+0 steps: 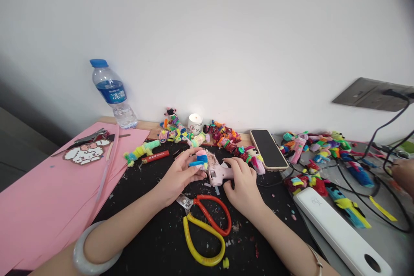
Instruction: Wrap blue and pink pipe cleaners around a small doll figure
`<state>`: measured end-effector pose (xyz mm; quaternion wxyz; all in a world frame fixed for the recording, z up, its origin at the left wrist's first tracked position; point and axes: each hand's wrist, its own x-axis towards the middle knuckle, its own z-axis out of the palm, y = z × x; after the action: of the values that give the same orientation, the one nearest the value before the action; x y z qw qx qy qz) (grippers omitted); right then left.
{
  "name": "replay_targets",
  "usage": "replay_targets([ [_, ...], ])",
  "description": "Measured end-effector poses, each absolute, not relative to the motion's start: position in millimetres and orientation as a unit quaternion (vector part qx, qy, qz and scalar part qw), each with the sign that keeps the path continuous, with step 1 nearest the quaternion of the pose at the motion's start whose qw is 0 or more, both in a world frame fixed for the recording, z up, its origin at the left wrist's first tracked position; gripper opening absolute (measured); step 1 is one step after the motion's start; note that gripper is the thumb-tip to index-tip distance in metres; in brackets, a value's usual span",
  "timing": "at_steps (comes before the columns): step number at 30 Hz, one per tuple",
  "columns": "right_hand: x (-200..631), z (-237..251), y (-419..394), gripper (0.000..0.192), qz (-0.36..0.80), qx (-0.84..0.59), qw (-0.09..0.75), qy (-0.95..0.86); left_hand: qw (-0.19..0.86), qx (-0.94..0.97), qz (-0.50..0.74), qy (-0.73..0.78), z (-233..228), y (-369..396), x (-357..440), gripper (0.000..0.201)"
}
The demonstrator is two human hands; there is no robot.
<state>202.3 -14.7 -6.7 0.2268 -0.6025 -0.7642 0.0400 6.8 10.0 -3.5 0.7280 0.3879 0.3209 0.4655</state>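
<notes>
At frame centre, the left hand (179,174) pinches a small figure (201,159) against the nozzle of a glue gun (217,171), which the right hand (243,183) grips steady above the scissors (207,228).

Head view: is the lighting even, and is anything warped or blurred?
Head view: soft, even light, no harsh glare; wide-angle bending at the edges, corners darkened; left hand, right hand and glue gun are sharp; another person's hand at the right edge is smeared.

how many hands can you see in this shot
3. The left hand holds a small pipe-cleaner figure, the right hand grips the pink glue gun, and another person's hand shows at the right edge.
</notes>
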Motion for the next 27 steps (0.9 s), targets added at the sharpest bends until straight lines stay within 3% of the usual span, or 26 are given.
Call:
replay_targets([
  [8, 205.2, -11.5, -11.4, 0.043, 0.048, -0.616, 0.218, -0.755, 0.744, 0.346, 0.478, 0.314, -6.0, 13.0, 5.3, 0.04],
  [18, 210.7, -7.7, -9.1, 0.018, 0.187, -0.536, 0.422, -0.707, 0.736, 0.342, 0.485, 0.326, -6.9, 18.6, 1.9, 0.037],
  [27, 206.8, -6.5, -10.9, 0.009, 0.249, -0.513, 0.414, -0.709, 0.734, 0.339, 0.494, 0.32, -6.0, 17.2, 2.3, 0.038],
])
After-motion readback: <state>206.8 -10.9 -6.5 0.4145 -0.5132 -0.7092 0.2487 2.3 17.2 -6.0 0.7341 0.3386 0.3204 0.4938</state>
